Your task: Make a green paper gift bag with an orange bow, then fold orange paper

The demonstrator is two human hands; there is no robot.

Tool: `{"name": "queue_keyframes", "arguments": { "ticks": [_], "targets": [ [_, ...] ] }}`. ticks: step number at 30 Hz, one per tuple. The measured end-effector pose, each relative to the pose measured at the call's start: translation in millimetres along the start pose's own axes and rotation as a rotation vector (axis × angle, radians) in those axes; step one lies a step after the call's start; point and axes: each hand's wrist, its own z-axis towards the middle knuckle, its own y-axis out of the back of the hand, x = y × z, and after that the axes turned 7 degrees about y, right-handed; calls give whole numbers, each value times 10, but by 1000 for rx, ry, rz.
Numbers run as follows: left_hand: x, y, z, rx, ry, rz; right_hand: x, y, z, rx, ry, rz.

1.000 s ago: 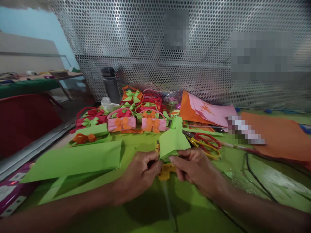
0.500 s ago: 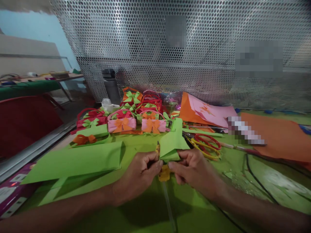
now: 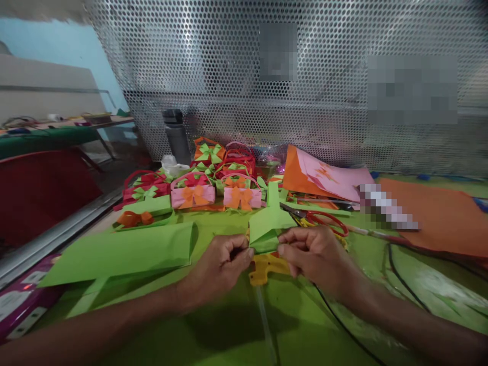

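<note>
A piece of folded light-green paper (image 3: 270, 229) is held up between my two hands. My left hand (image 3: 223, 264) pinches its lower left corner. My right hand (image 3: 312, 256) grips the lower right corner between thumb and fingers. Below the paper lies a yellow hot glue gun (image 3: 263, 269), partly hidden by the paper and my right hand. From its back end a clear glue stick (image 3: 265, 320) runs toward me. Red-handled scissors (image 3: 327, 221) lie just beyond my right hand, beside yellow handles that are partly hidden.
Several small paper handbags with bows (image 3: 193, 195) stand at the back. A large green folded sheet (image 3: 125, 251) lies left, a purple box (image 3: 26, 300) beyond it. Orange paper (image 3: 434, 216) and a black cord (image 3: 404, 279) are right. A dark bottle (image 3: 177, 137) stands by the perforated metal panel (image 3: 229, 91).
My right hand has shifted slightly right and the paper's lower flap shows more of its front. More of the glue gun is uncovered. Both hands keep their pinch on the paper.
</note>
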Motion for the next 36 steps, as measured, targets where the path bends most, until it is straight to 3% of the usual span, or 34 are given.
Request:
{"name": "queue_keyframes", "arguments": {
  "ticks": [6,11,15,19,24,27,32,36],
  "targets": [
    [161,145,139,162,95,-403,68,111,-34,-42,261,-19],
    [290,228,243,250,107,-626,186,210,-151,-180,483,-59],
    [277,266,255,276,149,-858,269,305,-195,-301,620,-73],
    [185,337,252,350,197,-1055,233,363,-100,-375,668,-20],
    [35,403,222,393,199,-1179,3,301,85,-376,760,-55],
    [21,404,199,387,202,-1232,-95,219,95,-350,912,-164],
    [111,397,202,395,224,-1274,-95,117,-21,-392,1175,-347],
    [143,407,220,380,243,-1288,-89,112,-80,-433,1231,-493]
  ]
}}
